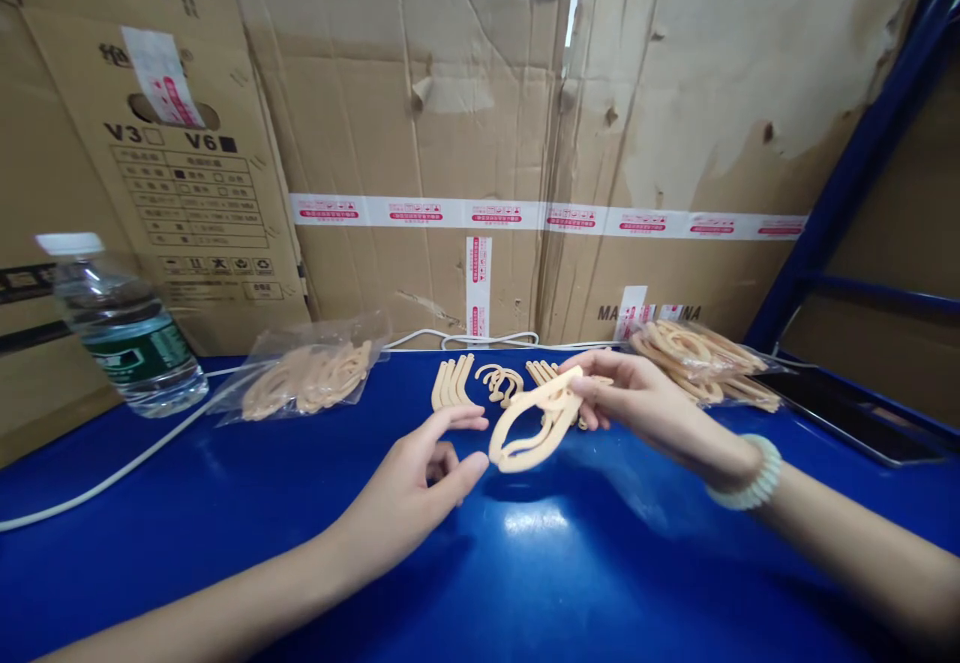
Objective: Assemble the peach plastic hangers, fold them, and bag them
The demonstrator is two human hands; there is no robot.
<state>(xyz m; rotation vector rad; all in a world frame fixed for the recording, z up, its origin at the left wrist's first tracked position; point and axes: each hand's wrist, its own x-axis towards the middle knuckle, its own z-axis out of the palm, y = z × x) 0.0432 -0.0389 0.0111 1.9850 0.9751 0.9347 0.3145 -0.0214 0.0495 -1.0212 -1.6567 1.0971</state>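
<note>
My right hand pinches a cream folding clothes hanger by its upper right end, holding it tilted above the blue table. The hanger is folded into a narrow loop, with an inner curved piece showing. My left hand hovers at the hanger's lower left end with thumb and fingers apart; whether the thumb tip touches it I cannot tell. Behind the hands lie several loose curved hanger arms, some small hanger hooks and a second group of arms, partly hidden by the right hand and the held hanger.
Clear bags of similar cream parts lie at left and right. A water bottle stands far left, near a white cable. A dark phone-like slab lies far right. Cardboard boxes wall the back; a blue post rises right.
</note>
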